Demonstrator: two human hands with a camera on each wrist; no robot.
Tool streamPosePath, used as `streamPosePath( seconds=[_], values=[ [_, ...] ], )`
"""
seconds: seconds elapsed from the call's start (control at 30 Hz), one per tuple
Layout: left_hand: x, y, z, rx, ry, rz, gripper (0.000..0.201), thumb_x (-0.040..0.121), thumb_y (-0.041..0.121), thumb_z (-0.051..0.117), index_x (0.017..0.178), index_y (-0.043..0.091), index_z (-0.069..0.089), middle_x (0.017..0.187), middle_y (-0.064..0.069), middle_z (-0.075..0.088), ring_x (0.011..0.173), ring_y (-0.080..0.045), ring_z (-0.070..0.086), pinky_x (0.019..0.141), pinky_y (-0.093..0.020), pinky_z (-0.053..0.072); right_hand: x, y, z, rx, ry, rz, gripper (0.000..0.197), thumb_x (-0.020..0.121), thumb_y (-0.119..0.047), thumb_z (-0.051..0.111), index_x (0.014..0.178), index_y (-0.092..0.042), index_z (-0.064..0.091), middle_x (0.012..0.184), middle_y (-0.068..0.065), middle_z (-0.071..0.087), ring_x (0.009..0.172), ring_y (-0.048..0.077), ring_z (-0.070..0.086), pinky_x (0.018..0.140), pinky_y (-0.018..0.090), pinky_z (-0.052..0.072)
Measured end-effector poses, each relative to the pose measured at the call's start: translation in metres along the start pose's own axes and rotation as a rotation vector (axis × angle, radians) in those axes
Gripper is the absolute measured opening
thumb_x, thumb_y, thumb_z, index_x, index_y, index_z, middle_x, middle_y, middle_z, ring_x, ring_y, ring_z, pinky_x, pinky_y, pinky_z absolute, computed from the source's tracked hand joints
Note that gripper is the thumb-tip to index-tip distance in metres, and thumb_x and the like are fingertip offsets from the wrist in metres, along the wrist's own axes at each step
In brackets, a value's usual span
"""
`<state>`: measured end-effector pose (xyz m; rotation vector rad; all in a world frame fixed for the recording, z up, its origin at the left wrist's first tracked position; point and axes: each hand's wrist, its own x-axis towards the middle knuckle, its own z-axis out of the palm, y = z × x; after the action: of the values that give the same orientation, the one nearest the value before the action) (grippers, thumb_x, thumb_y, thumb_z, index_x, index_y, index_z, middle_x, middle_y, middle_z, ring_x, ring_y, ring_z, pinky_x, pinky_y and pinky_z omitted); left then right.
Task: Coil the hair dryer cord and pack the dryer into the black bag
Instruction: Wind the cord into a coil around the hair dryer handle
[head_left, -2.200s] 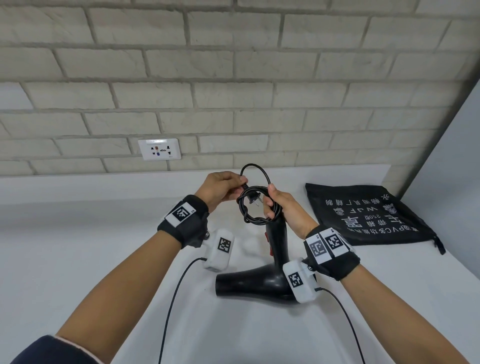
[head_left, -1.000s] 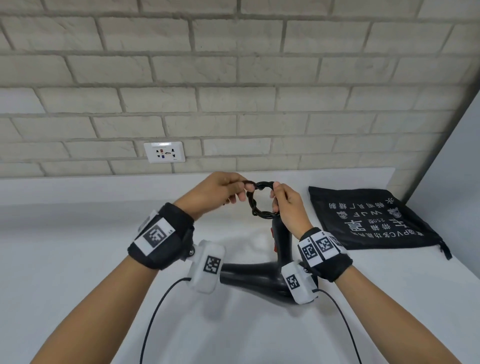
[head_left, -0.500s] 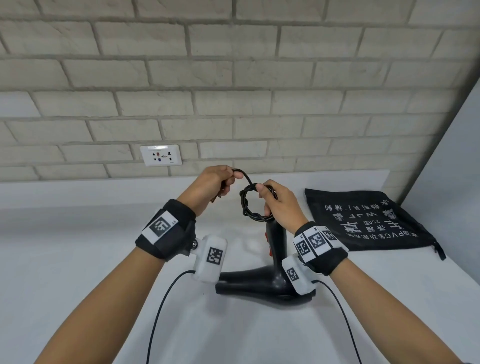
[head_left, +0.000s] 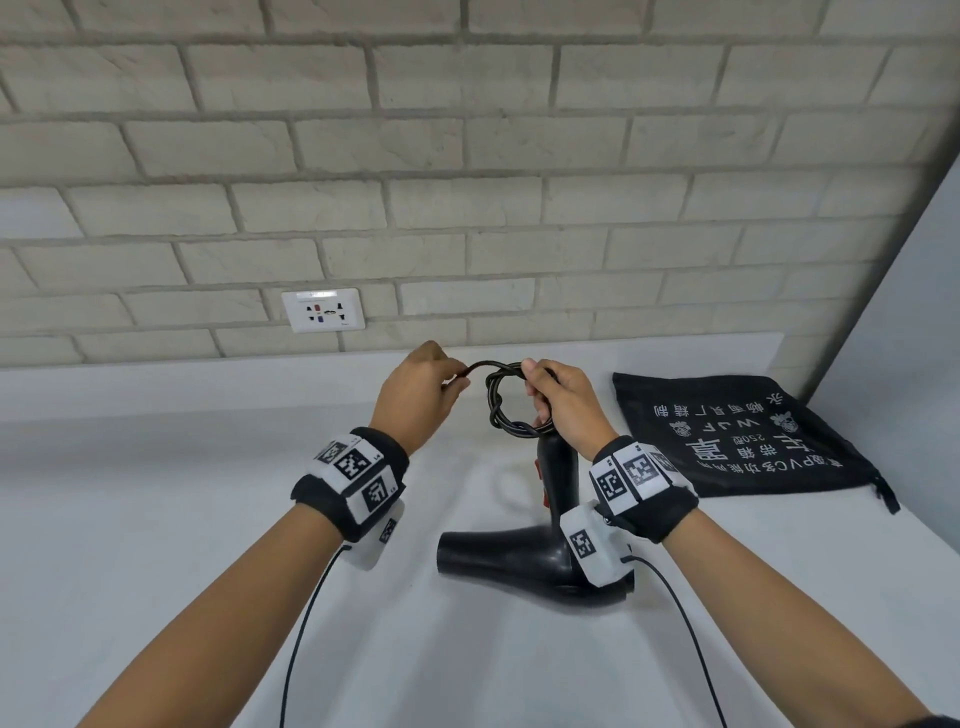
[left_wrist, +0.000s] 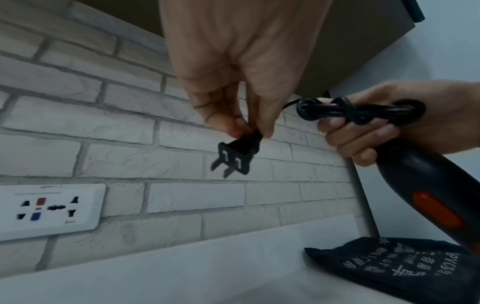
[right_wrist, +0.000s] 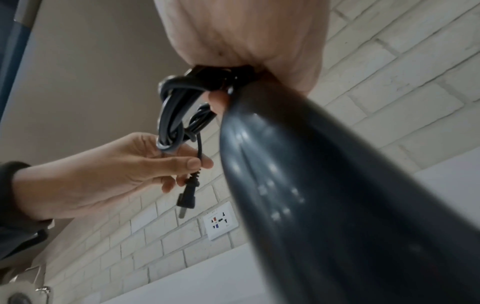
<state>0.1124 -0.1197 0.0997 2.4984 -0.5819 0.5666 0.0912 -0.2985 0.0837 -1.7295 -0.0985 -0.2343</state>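
Note:
The black hair dryer (head_left: 524, 558) hangs over the white counter with its nozzle pointing left and its handle (head_left: 558, 470) up. My right hand (head_left: 563, 405) grips the coiled black cord (head_left: 501, 402) together with the handle top (right_wrist: 311, 164). The coil (left_wrist: 337, 112) is a tight twisted ring. My left hand (head_left: 421, 395) pinches the cord's free end just behind the two-pin plug (left_wrist: 235, 156), left of the coil; the plug (right_wrist: 187, 195) dangles below the fingers. The black bag (head_left: 743, 436) lies flat on the counter to the right.
A brick wall runs along the back with a white wall socket (head_left: 322, 310) left of my hands. A grey panel (head_left: 909, 338) closes off the right side. Thin black cables (head_left: 301, 634) trail from the wrist cameras over the counter (head_left: 156, 519).
The cord has gone from loose loops to a tight twisted ring. Since half a second ago my left hand has drawn the plug end out to the left of the coil.

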Motion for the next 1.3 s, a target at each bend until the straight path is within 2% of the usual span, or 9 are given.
streamPosePath(
  seconds=[0.23, 0.4, 0.5, 0.67, 0.77, 0.93, 1.03, 1.17, 1.3],
  values=[
    [0.001, 0.013, 0.016, -0.189, 0.075, -0.070, 0.019, 0.088, 0.016, 0.056, 0.086, 0.001, 0.068, 0.076, -0.015, 0.067, 0.070, -0.030, 0.062, 0.069, -0.038, 0.050, -0.002, 0.000, 0.002, -0.022, -0.004, -0.015, 0.039, 0.094, -0.033, 0.047, 0.057, -0.017, 0.047, 0.032, -0.009, 0.042, 0.034, 0.004, 0.038, 0.066, 0.042, 0.042],
    [0.007, 0.022, 0.018, -0.616, 0.028, -0.284, 0.007, 0.087, 0.010, 0.058, 0.085, 0.007, 0.064, 0.058, -0.004, 0.060, 0.042, -0.002, 0.055, 0.058, -0.026, 0.055, -0.003, 0.000, 0.000, -0.059, 0.014, -0.051, 0.041, 0.094, -0.035, 0.045, 0.057, -0.018, 0.045, 0.034, -0.008, 0.042, 0.037, 0.003, 0.038, 0.063, 0.038, 0.041],
    [0.011, 0.026, 0.015, -0.841, 0.000, -0.391, 0.004, 0.085, 0.010, 0.061, 0.085, 0.006, 0.061, 0.062, -0.008, 0.062, 0.046, -0.011, 0.058, 0.057, -0.025, 0.056, -0.003, -0.001, 0.000, -0.107, 0.026, -0.079, 0.043, 0.095, -0.037, 0.042, 0.056, -0.018, 0.041, 0.038, -0.007, 0.041, 0.038, 0.003, 0.039, 0.061, 0.031, 0.039],
    [0.011, 0.028, 0.012, -1.065, -0.127, -0.462, 0.014, 0.090, 0.012, 0.055, 0.076, 0.012, 0.060, 0.045, 0.008, 0.063, 0.041, 0.000, 0.057, 0.047, -0.012, 0.050, -0.003, -0.002, -0.001, -0.134, 0.021, -0.091, 0.040, 0.096, -0.036, 0.039, 0.062, -0.017, 0.048, 0.046, -0.002, 0.042, 0.040, 0.002, 0.040, 0.058, 0.024, 0.038],
    [0.007, 0.026, 0.011, -1.084, -0.240, -0.492, 0.018, 0.094, 0.011, 0.047, 0.086, 0.012, 0.063, 0.063, 0.003, 0.065, 0.051, -0.002, 0.061, 0.051, -0.012, 0.050, -0.004, -0.003, -0.001, -0.127, 0.026, -0.093, 0.041, 0.096, -0.035, 0.040, 0.061, -0.015, 0.045, 0.046, -0.001, 0.042, 0.042, 0.005, 0.040, 0.056, 0.024, 0.039],
    [-0.005, 0.025, 0.007, -1.297, -0.512, -0.563, 0.026, 0.095, 0.013, 0.039, 0.087, 0.016, 0.064, 0.072, 0.007, 0.069, 0.077, -0.008, 0.062, 0.084, -0.027, 0.050, -0.008, -0.005, 0.000, -0.094, 0.033, -0.109, 0.040, 0.096, -0.033, 0.041, 0.059, -0.016, 0.039, 0.049, 0.001, 0.037, 0.040, 0.004, 0.035, 0.049, 0.018, 0.035],
    [-0.008, 0.020, 0.001, -1.324, -0.568, -0.593, 0.025, 0.095, 0.019, 0.038, 0.090, 0.017, 0.063, 0.083, 0.003, 0.067, 0.085, -0.011, 0.059, 0.092, -0.034, 0.046, -0.008, -0.004, 0.003, -0.119, 0.050, -0.129, 0.040, 0.096, -0.032, 0.041, 0.059, -0.017, 0.040, 0.048, -0.001, 0.038, 0.039, 0.003, 0.036, 0.048, 0.016, 0.036],
    [-0.004, 0.023, -0.008, -1.180, -0.413, -0.594, 0.030, 0.096, 0.024, 0.035, 0.099, 0.010, 0.061, 0.099, -0.005, 0.063, 0.084, -0.016, 0.059, 0.081, -0.032, 0.050, -0.005, -0.004, 0.002, -0.134, 0.072, -0.120, 0.040, 0.096, -0.031, 0.042, 0.058, -0.018, 0.039, 0.048, -0.001, 0.036, 0.036, 0.003, 0.035, 0.046, 0.015, 0.033],
    [0.002, 0.039, -0.010, -0.988, -0.091, -0.470, 0.023, 0.091, 0.026, 0.053, 0.097, 0.006, 0.062, 0.082, -0.007, 0.064, 0.071, -0.018, 0.061, 0.073, -0.030, 0.055, -0.005, -0.003, 0.003, -0.136, 0.075, -0.123, 0.037, 0.096, -0.031, 0.043, 0.060, -0.018, 0.043, 0.047, -0.001, 0.036, 0.034, 0.003, 0.037, 0.044, 0.014, 0.032]
  ],
)
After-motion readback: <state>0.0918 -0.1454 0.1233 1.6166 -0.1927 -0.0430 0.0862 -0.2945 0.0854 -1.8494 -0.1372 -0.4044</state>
